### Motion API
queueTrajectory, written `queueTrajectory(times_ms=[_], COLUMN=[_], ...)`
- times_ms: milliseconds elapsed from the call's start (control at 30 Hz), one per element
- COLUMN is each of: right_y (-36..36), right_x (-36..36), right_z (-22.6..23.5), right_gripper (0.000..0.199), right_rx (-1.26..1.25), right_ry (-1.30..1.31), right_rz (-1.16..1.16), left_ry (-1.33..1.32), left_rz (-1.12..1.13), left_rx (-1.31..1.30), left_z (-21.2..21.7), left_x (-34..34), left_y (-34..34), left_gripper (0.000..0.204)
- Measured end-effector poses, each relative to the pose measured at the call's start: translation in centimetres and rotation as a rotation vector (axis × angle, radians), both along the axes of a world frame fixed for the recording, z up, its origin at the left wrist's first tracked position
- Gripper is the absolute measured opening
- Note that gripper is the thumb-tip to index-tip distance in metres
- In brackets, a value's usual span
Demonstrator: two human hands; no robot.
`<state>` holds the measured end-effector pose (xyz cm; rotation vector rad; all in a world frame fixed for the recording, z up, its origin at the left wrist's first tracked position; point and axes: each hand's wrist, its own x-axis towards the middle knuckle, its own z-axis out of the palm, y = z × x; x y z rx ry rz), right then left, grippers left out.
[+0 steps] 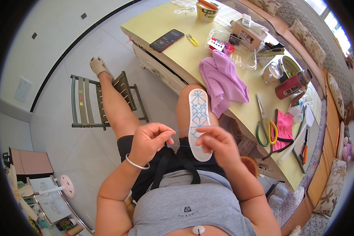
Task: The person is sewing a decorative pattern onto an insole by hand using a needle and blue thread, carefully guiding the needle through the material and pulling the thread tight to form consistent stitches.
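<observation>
A white shoe insole (199, 118) with blue cross-stitch embroidery lies along my right thigh. My left hand (151, 138) pinches a thin blue thread (181, 129) that runs across toward the insole. My right hand (216, 142) is at the insole's near end, fingers curled and pinching the thread or a needle too small to make out. A silver bangle sits on my left wrist. Both hands hover over my lap, close together.
A yellow table (177, 39) stands ahead and to my right with a purple cloth (223, 80), green-and-yellow scissors (265, 126), a phone (167, 40), a clear box of threads (234, 49), a red flask (293, 84) and a pink insole (284, 131). A folding stool (86, 104) stands under my left leg.
</observation>
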<state>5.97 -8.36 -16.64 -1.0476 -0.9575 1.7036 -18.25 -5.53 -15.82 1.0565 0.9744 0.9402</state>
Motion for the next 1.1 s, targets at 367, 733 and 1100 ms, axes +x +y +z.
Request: queueTrajectory(times_ms=[367,733,1100], right_y=[0.8,1.8,0.3], right_x=[-4.0,0.0,16.5], right_z=[-0.9,-1.2,1.4], right_gripper=[0.033,0.030,0.025], right_rx=[-0.110,-0.180,0.170], right_ry=[0.204,0.667,0.615], right_rz=[0.194,-0.175,-0.518], left_ry=[0.082,0.234,0.721], left_rz=[0.010,-0.031,0.111], left_rx=[0.186,0.264,0.487], left_z=[-0.8,-1.7,-4.9], left_x=[1.6,1.4,-10.6], left_y=[-2.1,-2.3,0.6], left_gripper=[0.009,0.008,0.004])
